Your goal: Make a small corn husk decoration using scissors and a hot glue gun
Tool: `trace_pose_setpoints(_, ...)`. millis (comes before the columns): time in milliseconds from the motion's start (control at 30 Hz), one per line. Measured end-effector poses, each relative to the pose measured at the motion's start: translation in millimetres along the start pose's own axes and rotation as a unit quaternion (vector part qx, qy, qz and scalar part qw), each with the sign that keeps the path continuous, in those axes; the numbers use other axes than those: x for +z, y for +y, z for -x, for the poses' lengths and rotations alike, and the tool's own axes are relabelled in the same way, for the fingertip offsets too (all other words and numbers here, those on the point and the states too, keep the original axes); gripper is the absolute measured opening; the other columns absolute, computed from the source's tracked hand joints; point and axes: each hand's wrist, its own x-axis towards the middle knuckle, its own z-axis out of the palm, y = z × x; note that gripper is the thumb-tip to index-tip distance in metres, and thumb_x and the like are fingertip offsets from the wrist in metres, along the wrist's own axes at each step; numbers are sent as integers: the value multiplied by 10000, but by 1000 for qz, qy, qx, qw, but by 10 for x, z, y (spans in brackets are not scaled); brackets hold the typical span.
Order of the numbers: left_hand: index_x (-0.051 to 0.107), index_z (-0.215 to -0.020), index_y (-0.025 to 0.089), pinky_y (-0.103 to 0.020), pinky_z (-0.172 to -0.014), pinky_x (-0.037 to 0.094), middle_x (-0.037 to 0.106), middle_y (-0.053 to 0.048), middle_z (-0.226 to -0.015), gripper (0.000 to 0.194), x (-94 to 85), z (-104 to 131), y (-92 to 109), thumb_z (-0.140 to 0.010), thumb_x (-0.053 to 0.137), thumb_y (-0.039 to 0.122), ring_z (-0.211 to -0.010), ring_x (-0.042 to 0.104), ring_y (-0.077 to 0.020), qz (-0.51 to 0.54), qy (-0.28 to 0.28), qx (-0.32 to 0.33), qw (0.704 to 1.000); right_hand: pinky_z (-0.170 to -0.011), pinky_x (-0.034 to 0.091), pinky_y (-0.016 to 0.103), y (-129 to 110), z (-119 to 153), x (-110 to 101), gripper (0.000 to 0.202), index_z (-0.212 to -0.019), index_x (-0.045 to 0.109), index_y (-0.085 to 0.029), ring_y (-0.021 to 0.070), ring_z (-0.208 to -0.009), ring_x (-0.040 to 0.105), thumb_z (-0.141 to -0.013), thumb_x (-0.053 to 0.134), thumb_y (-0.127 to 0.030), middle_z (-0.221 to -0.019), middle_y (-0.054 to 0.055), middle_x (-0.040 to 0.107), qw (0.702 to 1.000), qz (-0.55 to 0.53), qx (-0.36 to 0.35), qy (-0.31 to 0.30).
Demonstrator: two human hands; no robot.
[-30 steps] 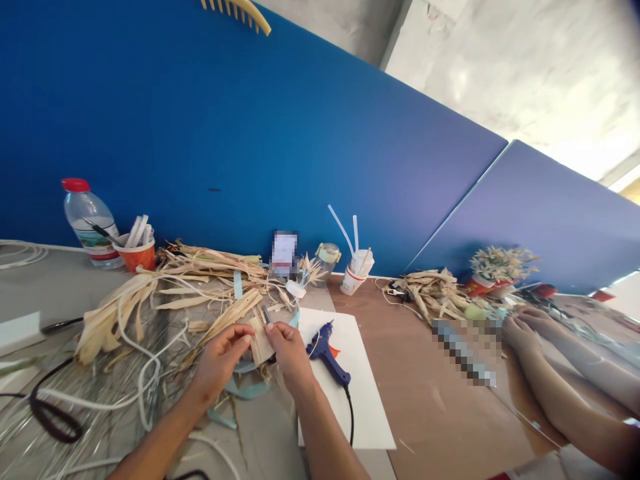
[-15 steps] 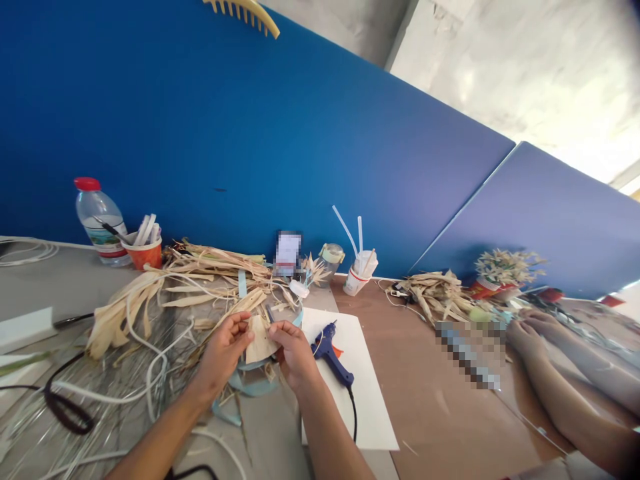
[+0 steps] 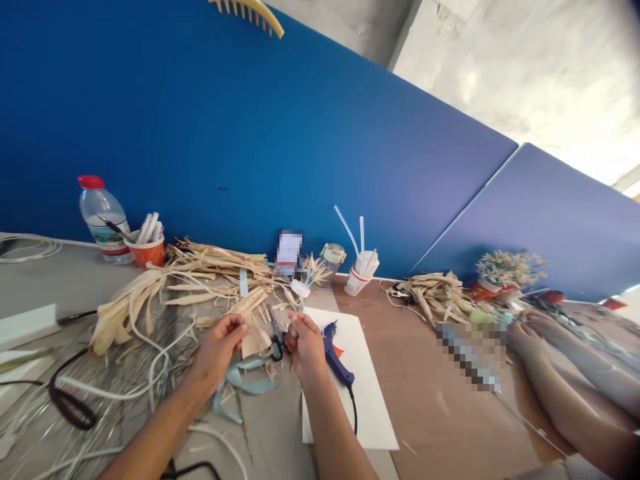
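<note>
- Dried husk piece (image 3: 255, 341): pale cream to straw-coloured, thin, small and flat, with a broad papery face and slightly uneven edges; raised above the grey part of the table (image 3: 280, 427), left of the glue gun (image 3: 340, 360).
- Left hand (image 3: 218, 348): thumb and fingers clamped on the upper left edge of the dried husk piece.
- Right hand (image 3: 306, 343): thumb and fingertips together, apart from the dried husk piece; too small to tell whether anything thin is pinched there.
- Between the hands: scissors (image 3: 275, 347) with dark handles, just beside the dried husk piece.
- Below: loops of light blue ribbon (image 3: 256, 385) on the table.
- Behind: loose husk strips (image 3: 220, 263) in long, curling, tan and straw shades, near an upright phone (image 3: 289, 253), its screen blurred.
- Right of the right hand: the glue gun, dark blue with an orange trigger, lying on a white sheet (image 3: 373, 407).
- Far right: another person's hands (image 3: 525, 337), close together near a blurred object.
</note>
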Motion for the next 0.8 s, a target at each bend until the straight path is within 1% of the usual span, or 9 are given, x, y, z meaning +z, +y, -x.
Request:
trace_pose_setpoints(67, 534, -736, 171, -182, -434, 286, 447, 89, -545, 295, -10, -11, 1, -611, 707, 374, -441, 380, -64, -17, -2, 2, 1000, -385, 217, 197, -7, -9, -16, 250, -716, 579, -181, 58, -354, 229, -704, 607, -429, -389, -117, 292, 998, 38, -38, 19)
trace_pose_setpoints(167, 541, -748, 174, -205, -466, 332, 469, 69, -570, 256, -3, 10, 11, -662, 649, 389, -484, 429, -92, -84, -18, 31, 996, -465, 344, 214, -12, 71, 31, 321, -776, 633, -167, 89, -454, 408, -790, 503, -460, -497, -54, 463, 983, 161, -87, -36)
trace_pose_setpoints(267, 560, -765, 187, -255, -584, 419, 542, 19, -664, 162, 20, 74, 51, -728, 572, 344, -614, 511, -141, -191, -48, 120, 973, -636, 430, 246, -1, 193, 118, 239, -897, 656, -183, 133, -681, 537, -708, 618, -324, -753, 0, 601, 934, 310, -137, -111)
trace_pose_setpoints(333, 570, -760, 199, -280, -667, 436, 570, -8, -732, 116, 31, 118, 84, -753, 538, 311, -697, 531, -162, -256, -56, 193, 945, -680, 428, 255, 9, 244, 157, 124, -799, 655, -184, 142, -717, 540, -690, 612, -225, -757, 0, 591, 903, 368, -177, -136)
trace_pose_setpoints(400, 571, -759, 204, -286, -704, 435, 575, -20, -765, 111, 35, 146, 104, -768, 521, 303, -736, 535, -170, -283, -51, 234, 929, -680, 420, 254, 11, 254, 164, 82, -693, 630, -176, 143, -705, 535, -710, 550, -167, -710, -1, 567, 889, 388, -202, -138)
trace_pose_setpoints(500, 565, -783, 201, -265, -637, 426, 552, 0, -725, 129, 30, 144, 101, -774, 521, 321, -669, 517, -154, -258, -23, 219, 941, -681, 421, 258, -2, 222, 134, 137, -710, 626, -175, 150, -706, 541, -722, 499, -127, -707, 5, 572, 877, 410, -226, -108)
trace_pose_setpoints(667, 538, -814, 197, -239, -535, 392, 511, 54, -577, 171, 8, 85, 85, -749, 565, 353, -530, 489, -126, -153, 14, 137, 979, -772, 416, 296, -35, 161, 67, 181, -743, 633, -179, 177, -786, 555, -727, 477, -87, -755, 34, 610, 826, 471, -305, -49)
trace_pose_setpoints(733, 527, -825, 197, -244, -555, 403, 537, 54, -564, 184, -9, 57, 87, -750, 573, 358, -535, 515, -130, -118, 36, 124, 985, -787, 419, 309, -53, 154, 48, 183, -768, 630, -174, 182, -797, 561, -744, 464, -101, -780, 46, 619, 831, 465, -305, -11)
trace_pose_setpoints(800, 526, -840, 195, -254, -585, 418, 569, 46, -577, 209, -25, 34, 86, -744, 588, 370, -559, 547, -140, -96, 62, 123, 986, -799, 429, 317, -76, 169, 44, 177, -843, 626, -164, 185, -816, 568, -766, 467, -144, -825, 57, 626, 851, 442, -284, 13)
